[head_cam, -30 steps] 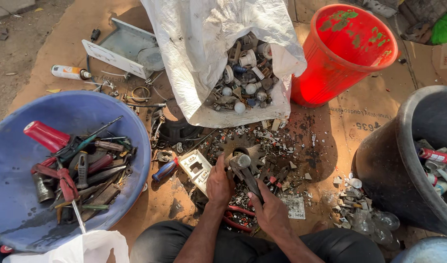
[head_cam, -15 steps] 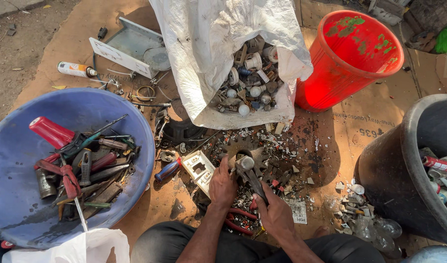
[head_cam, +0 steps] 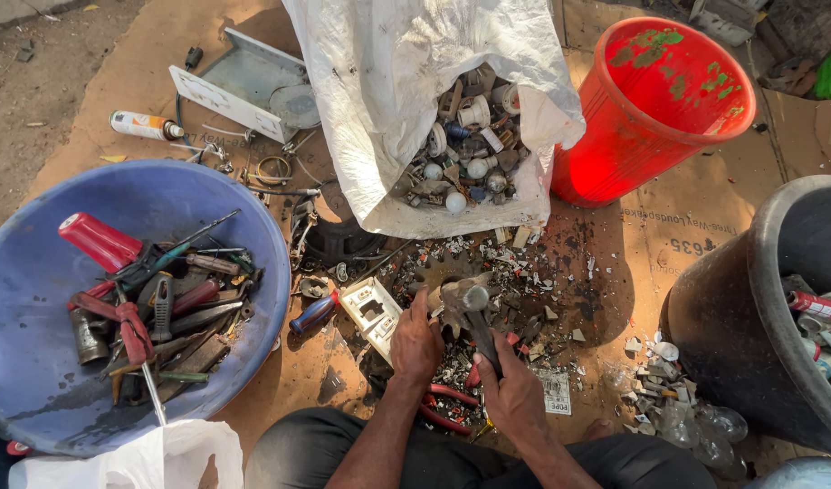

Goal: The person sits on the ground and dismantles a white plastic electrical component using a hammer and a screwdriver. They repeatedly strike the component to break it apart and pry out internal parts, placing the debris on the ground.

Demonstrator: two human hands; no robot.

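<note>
Hammer (head_cam: 474, 312): lower centre of frame, head just above both hands.
Right hand (head_cam: 515, 394): clamped round the hammer's handle.
Left hand (head_cam: 415, 344): just left of the hammer head, fingers pressed down on scrap; grip unclear.
Count: one blue basin (head_cam: 35, 272), one red bucket (head_cam: 651, 109), one white sack (head_cam: 388, 91).

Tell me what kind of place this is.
Likely an outdoor scrap-sorting spot on the ground. A white sack spills small scrap parts, a blue basin holds worn hand tools, and the right hand grips a hammer over broken bits on flattened cardboard.
</note>
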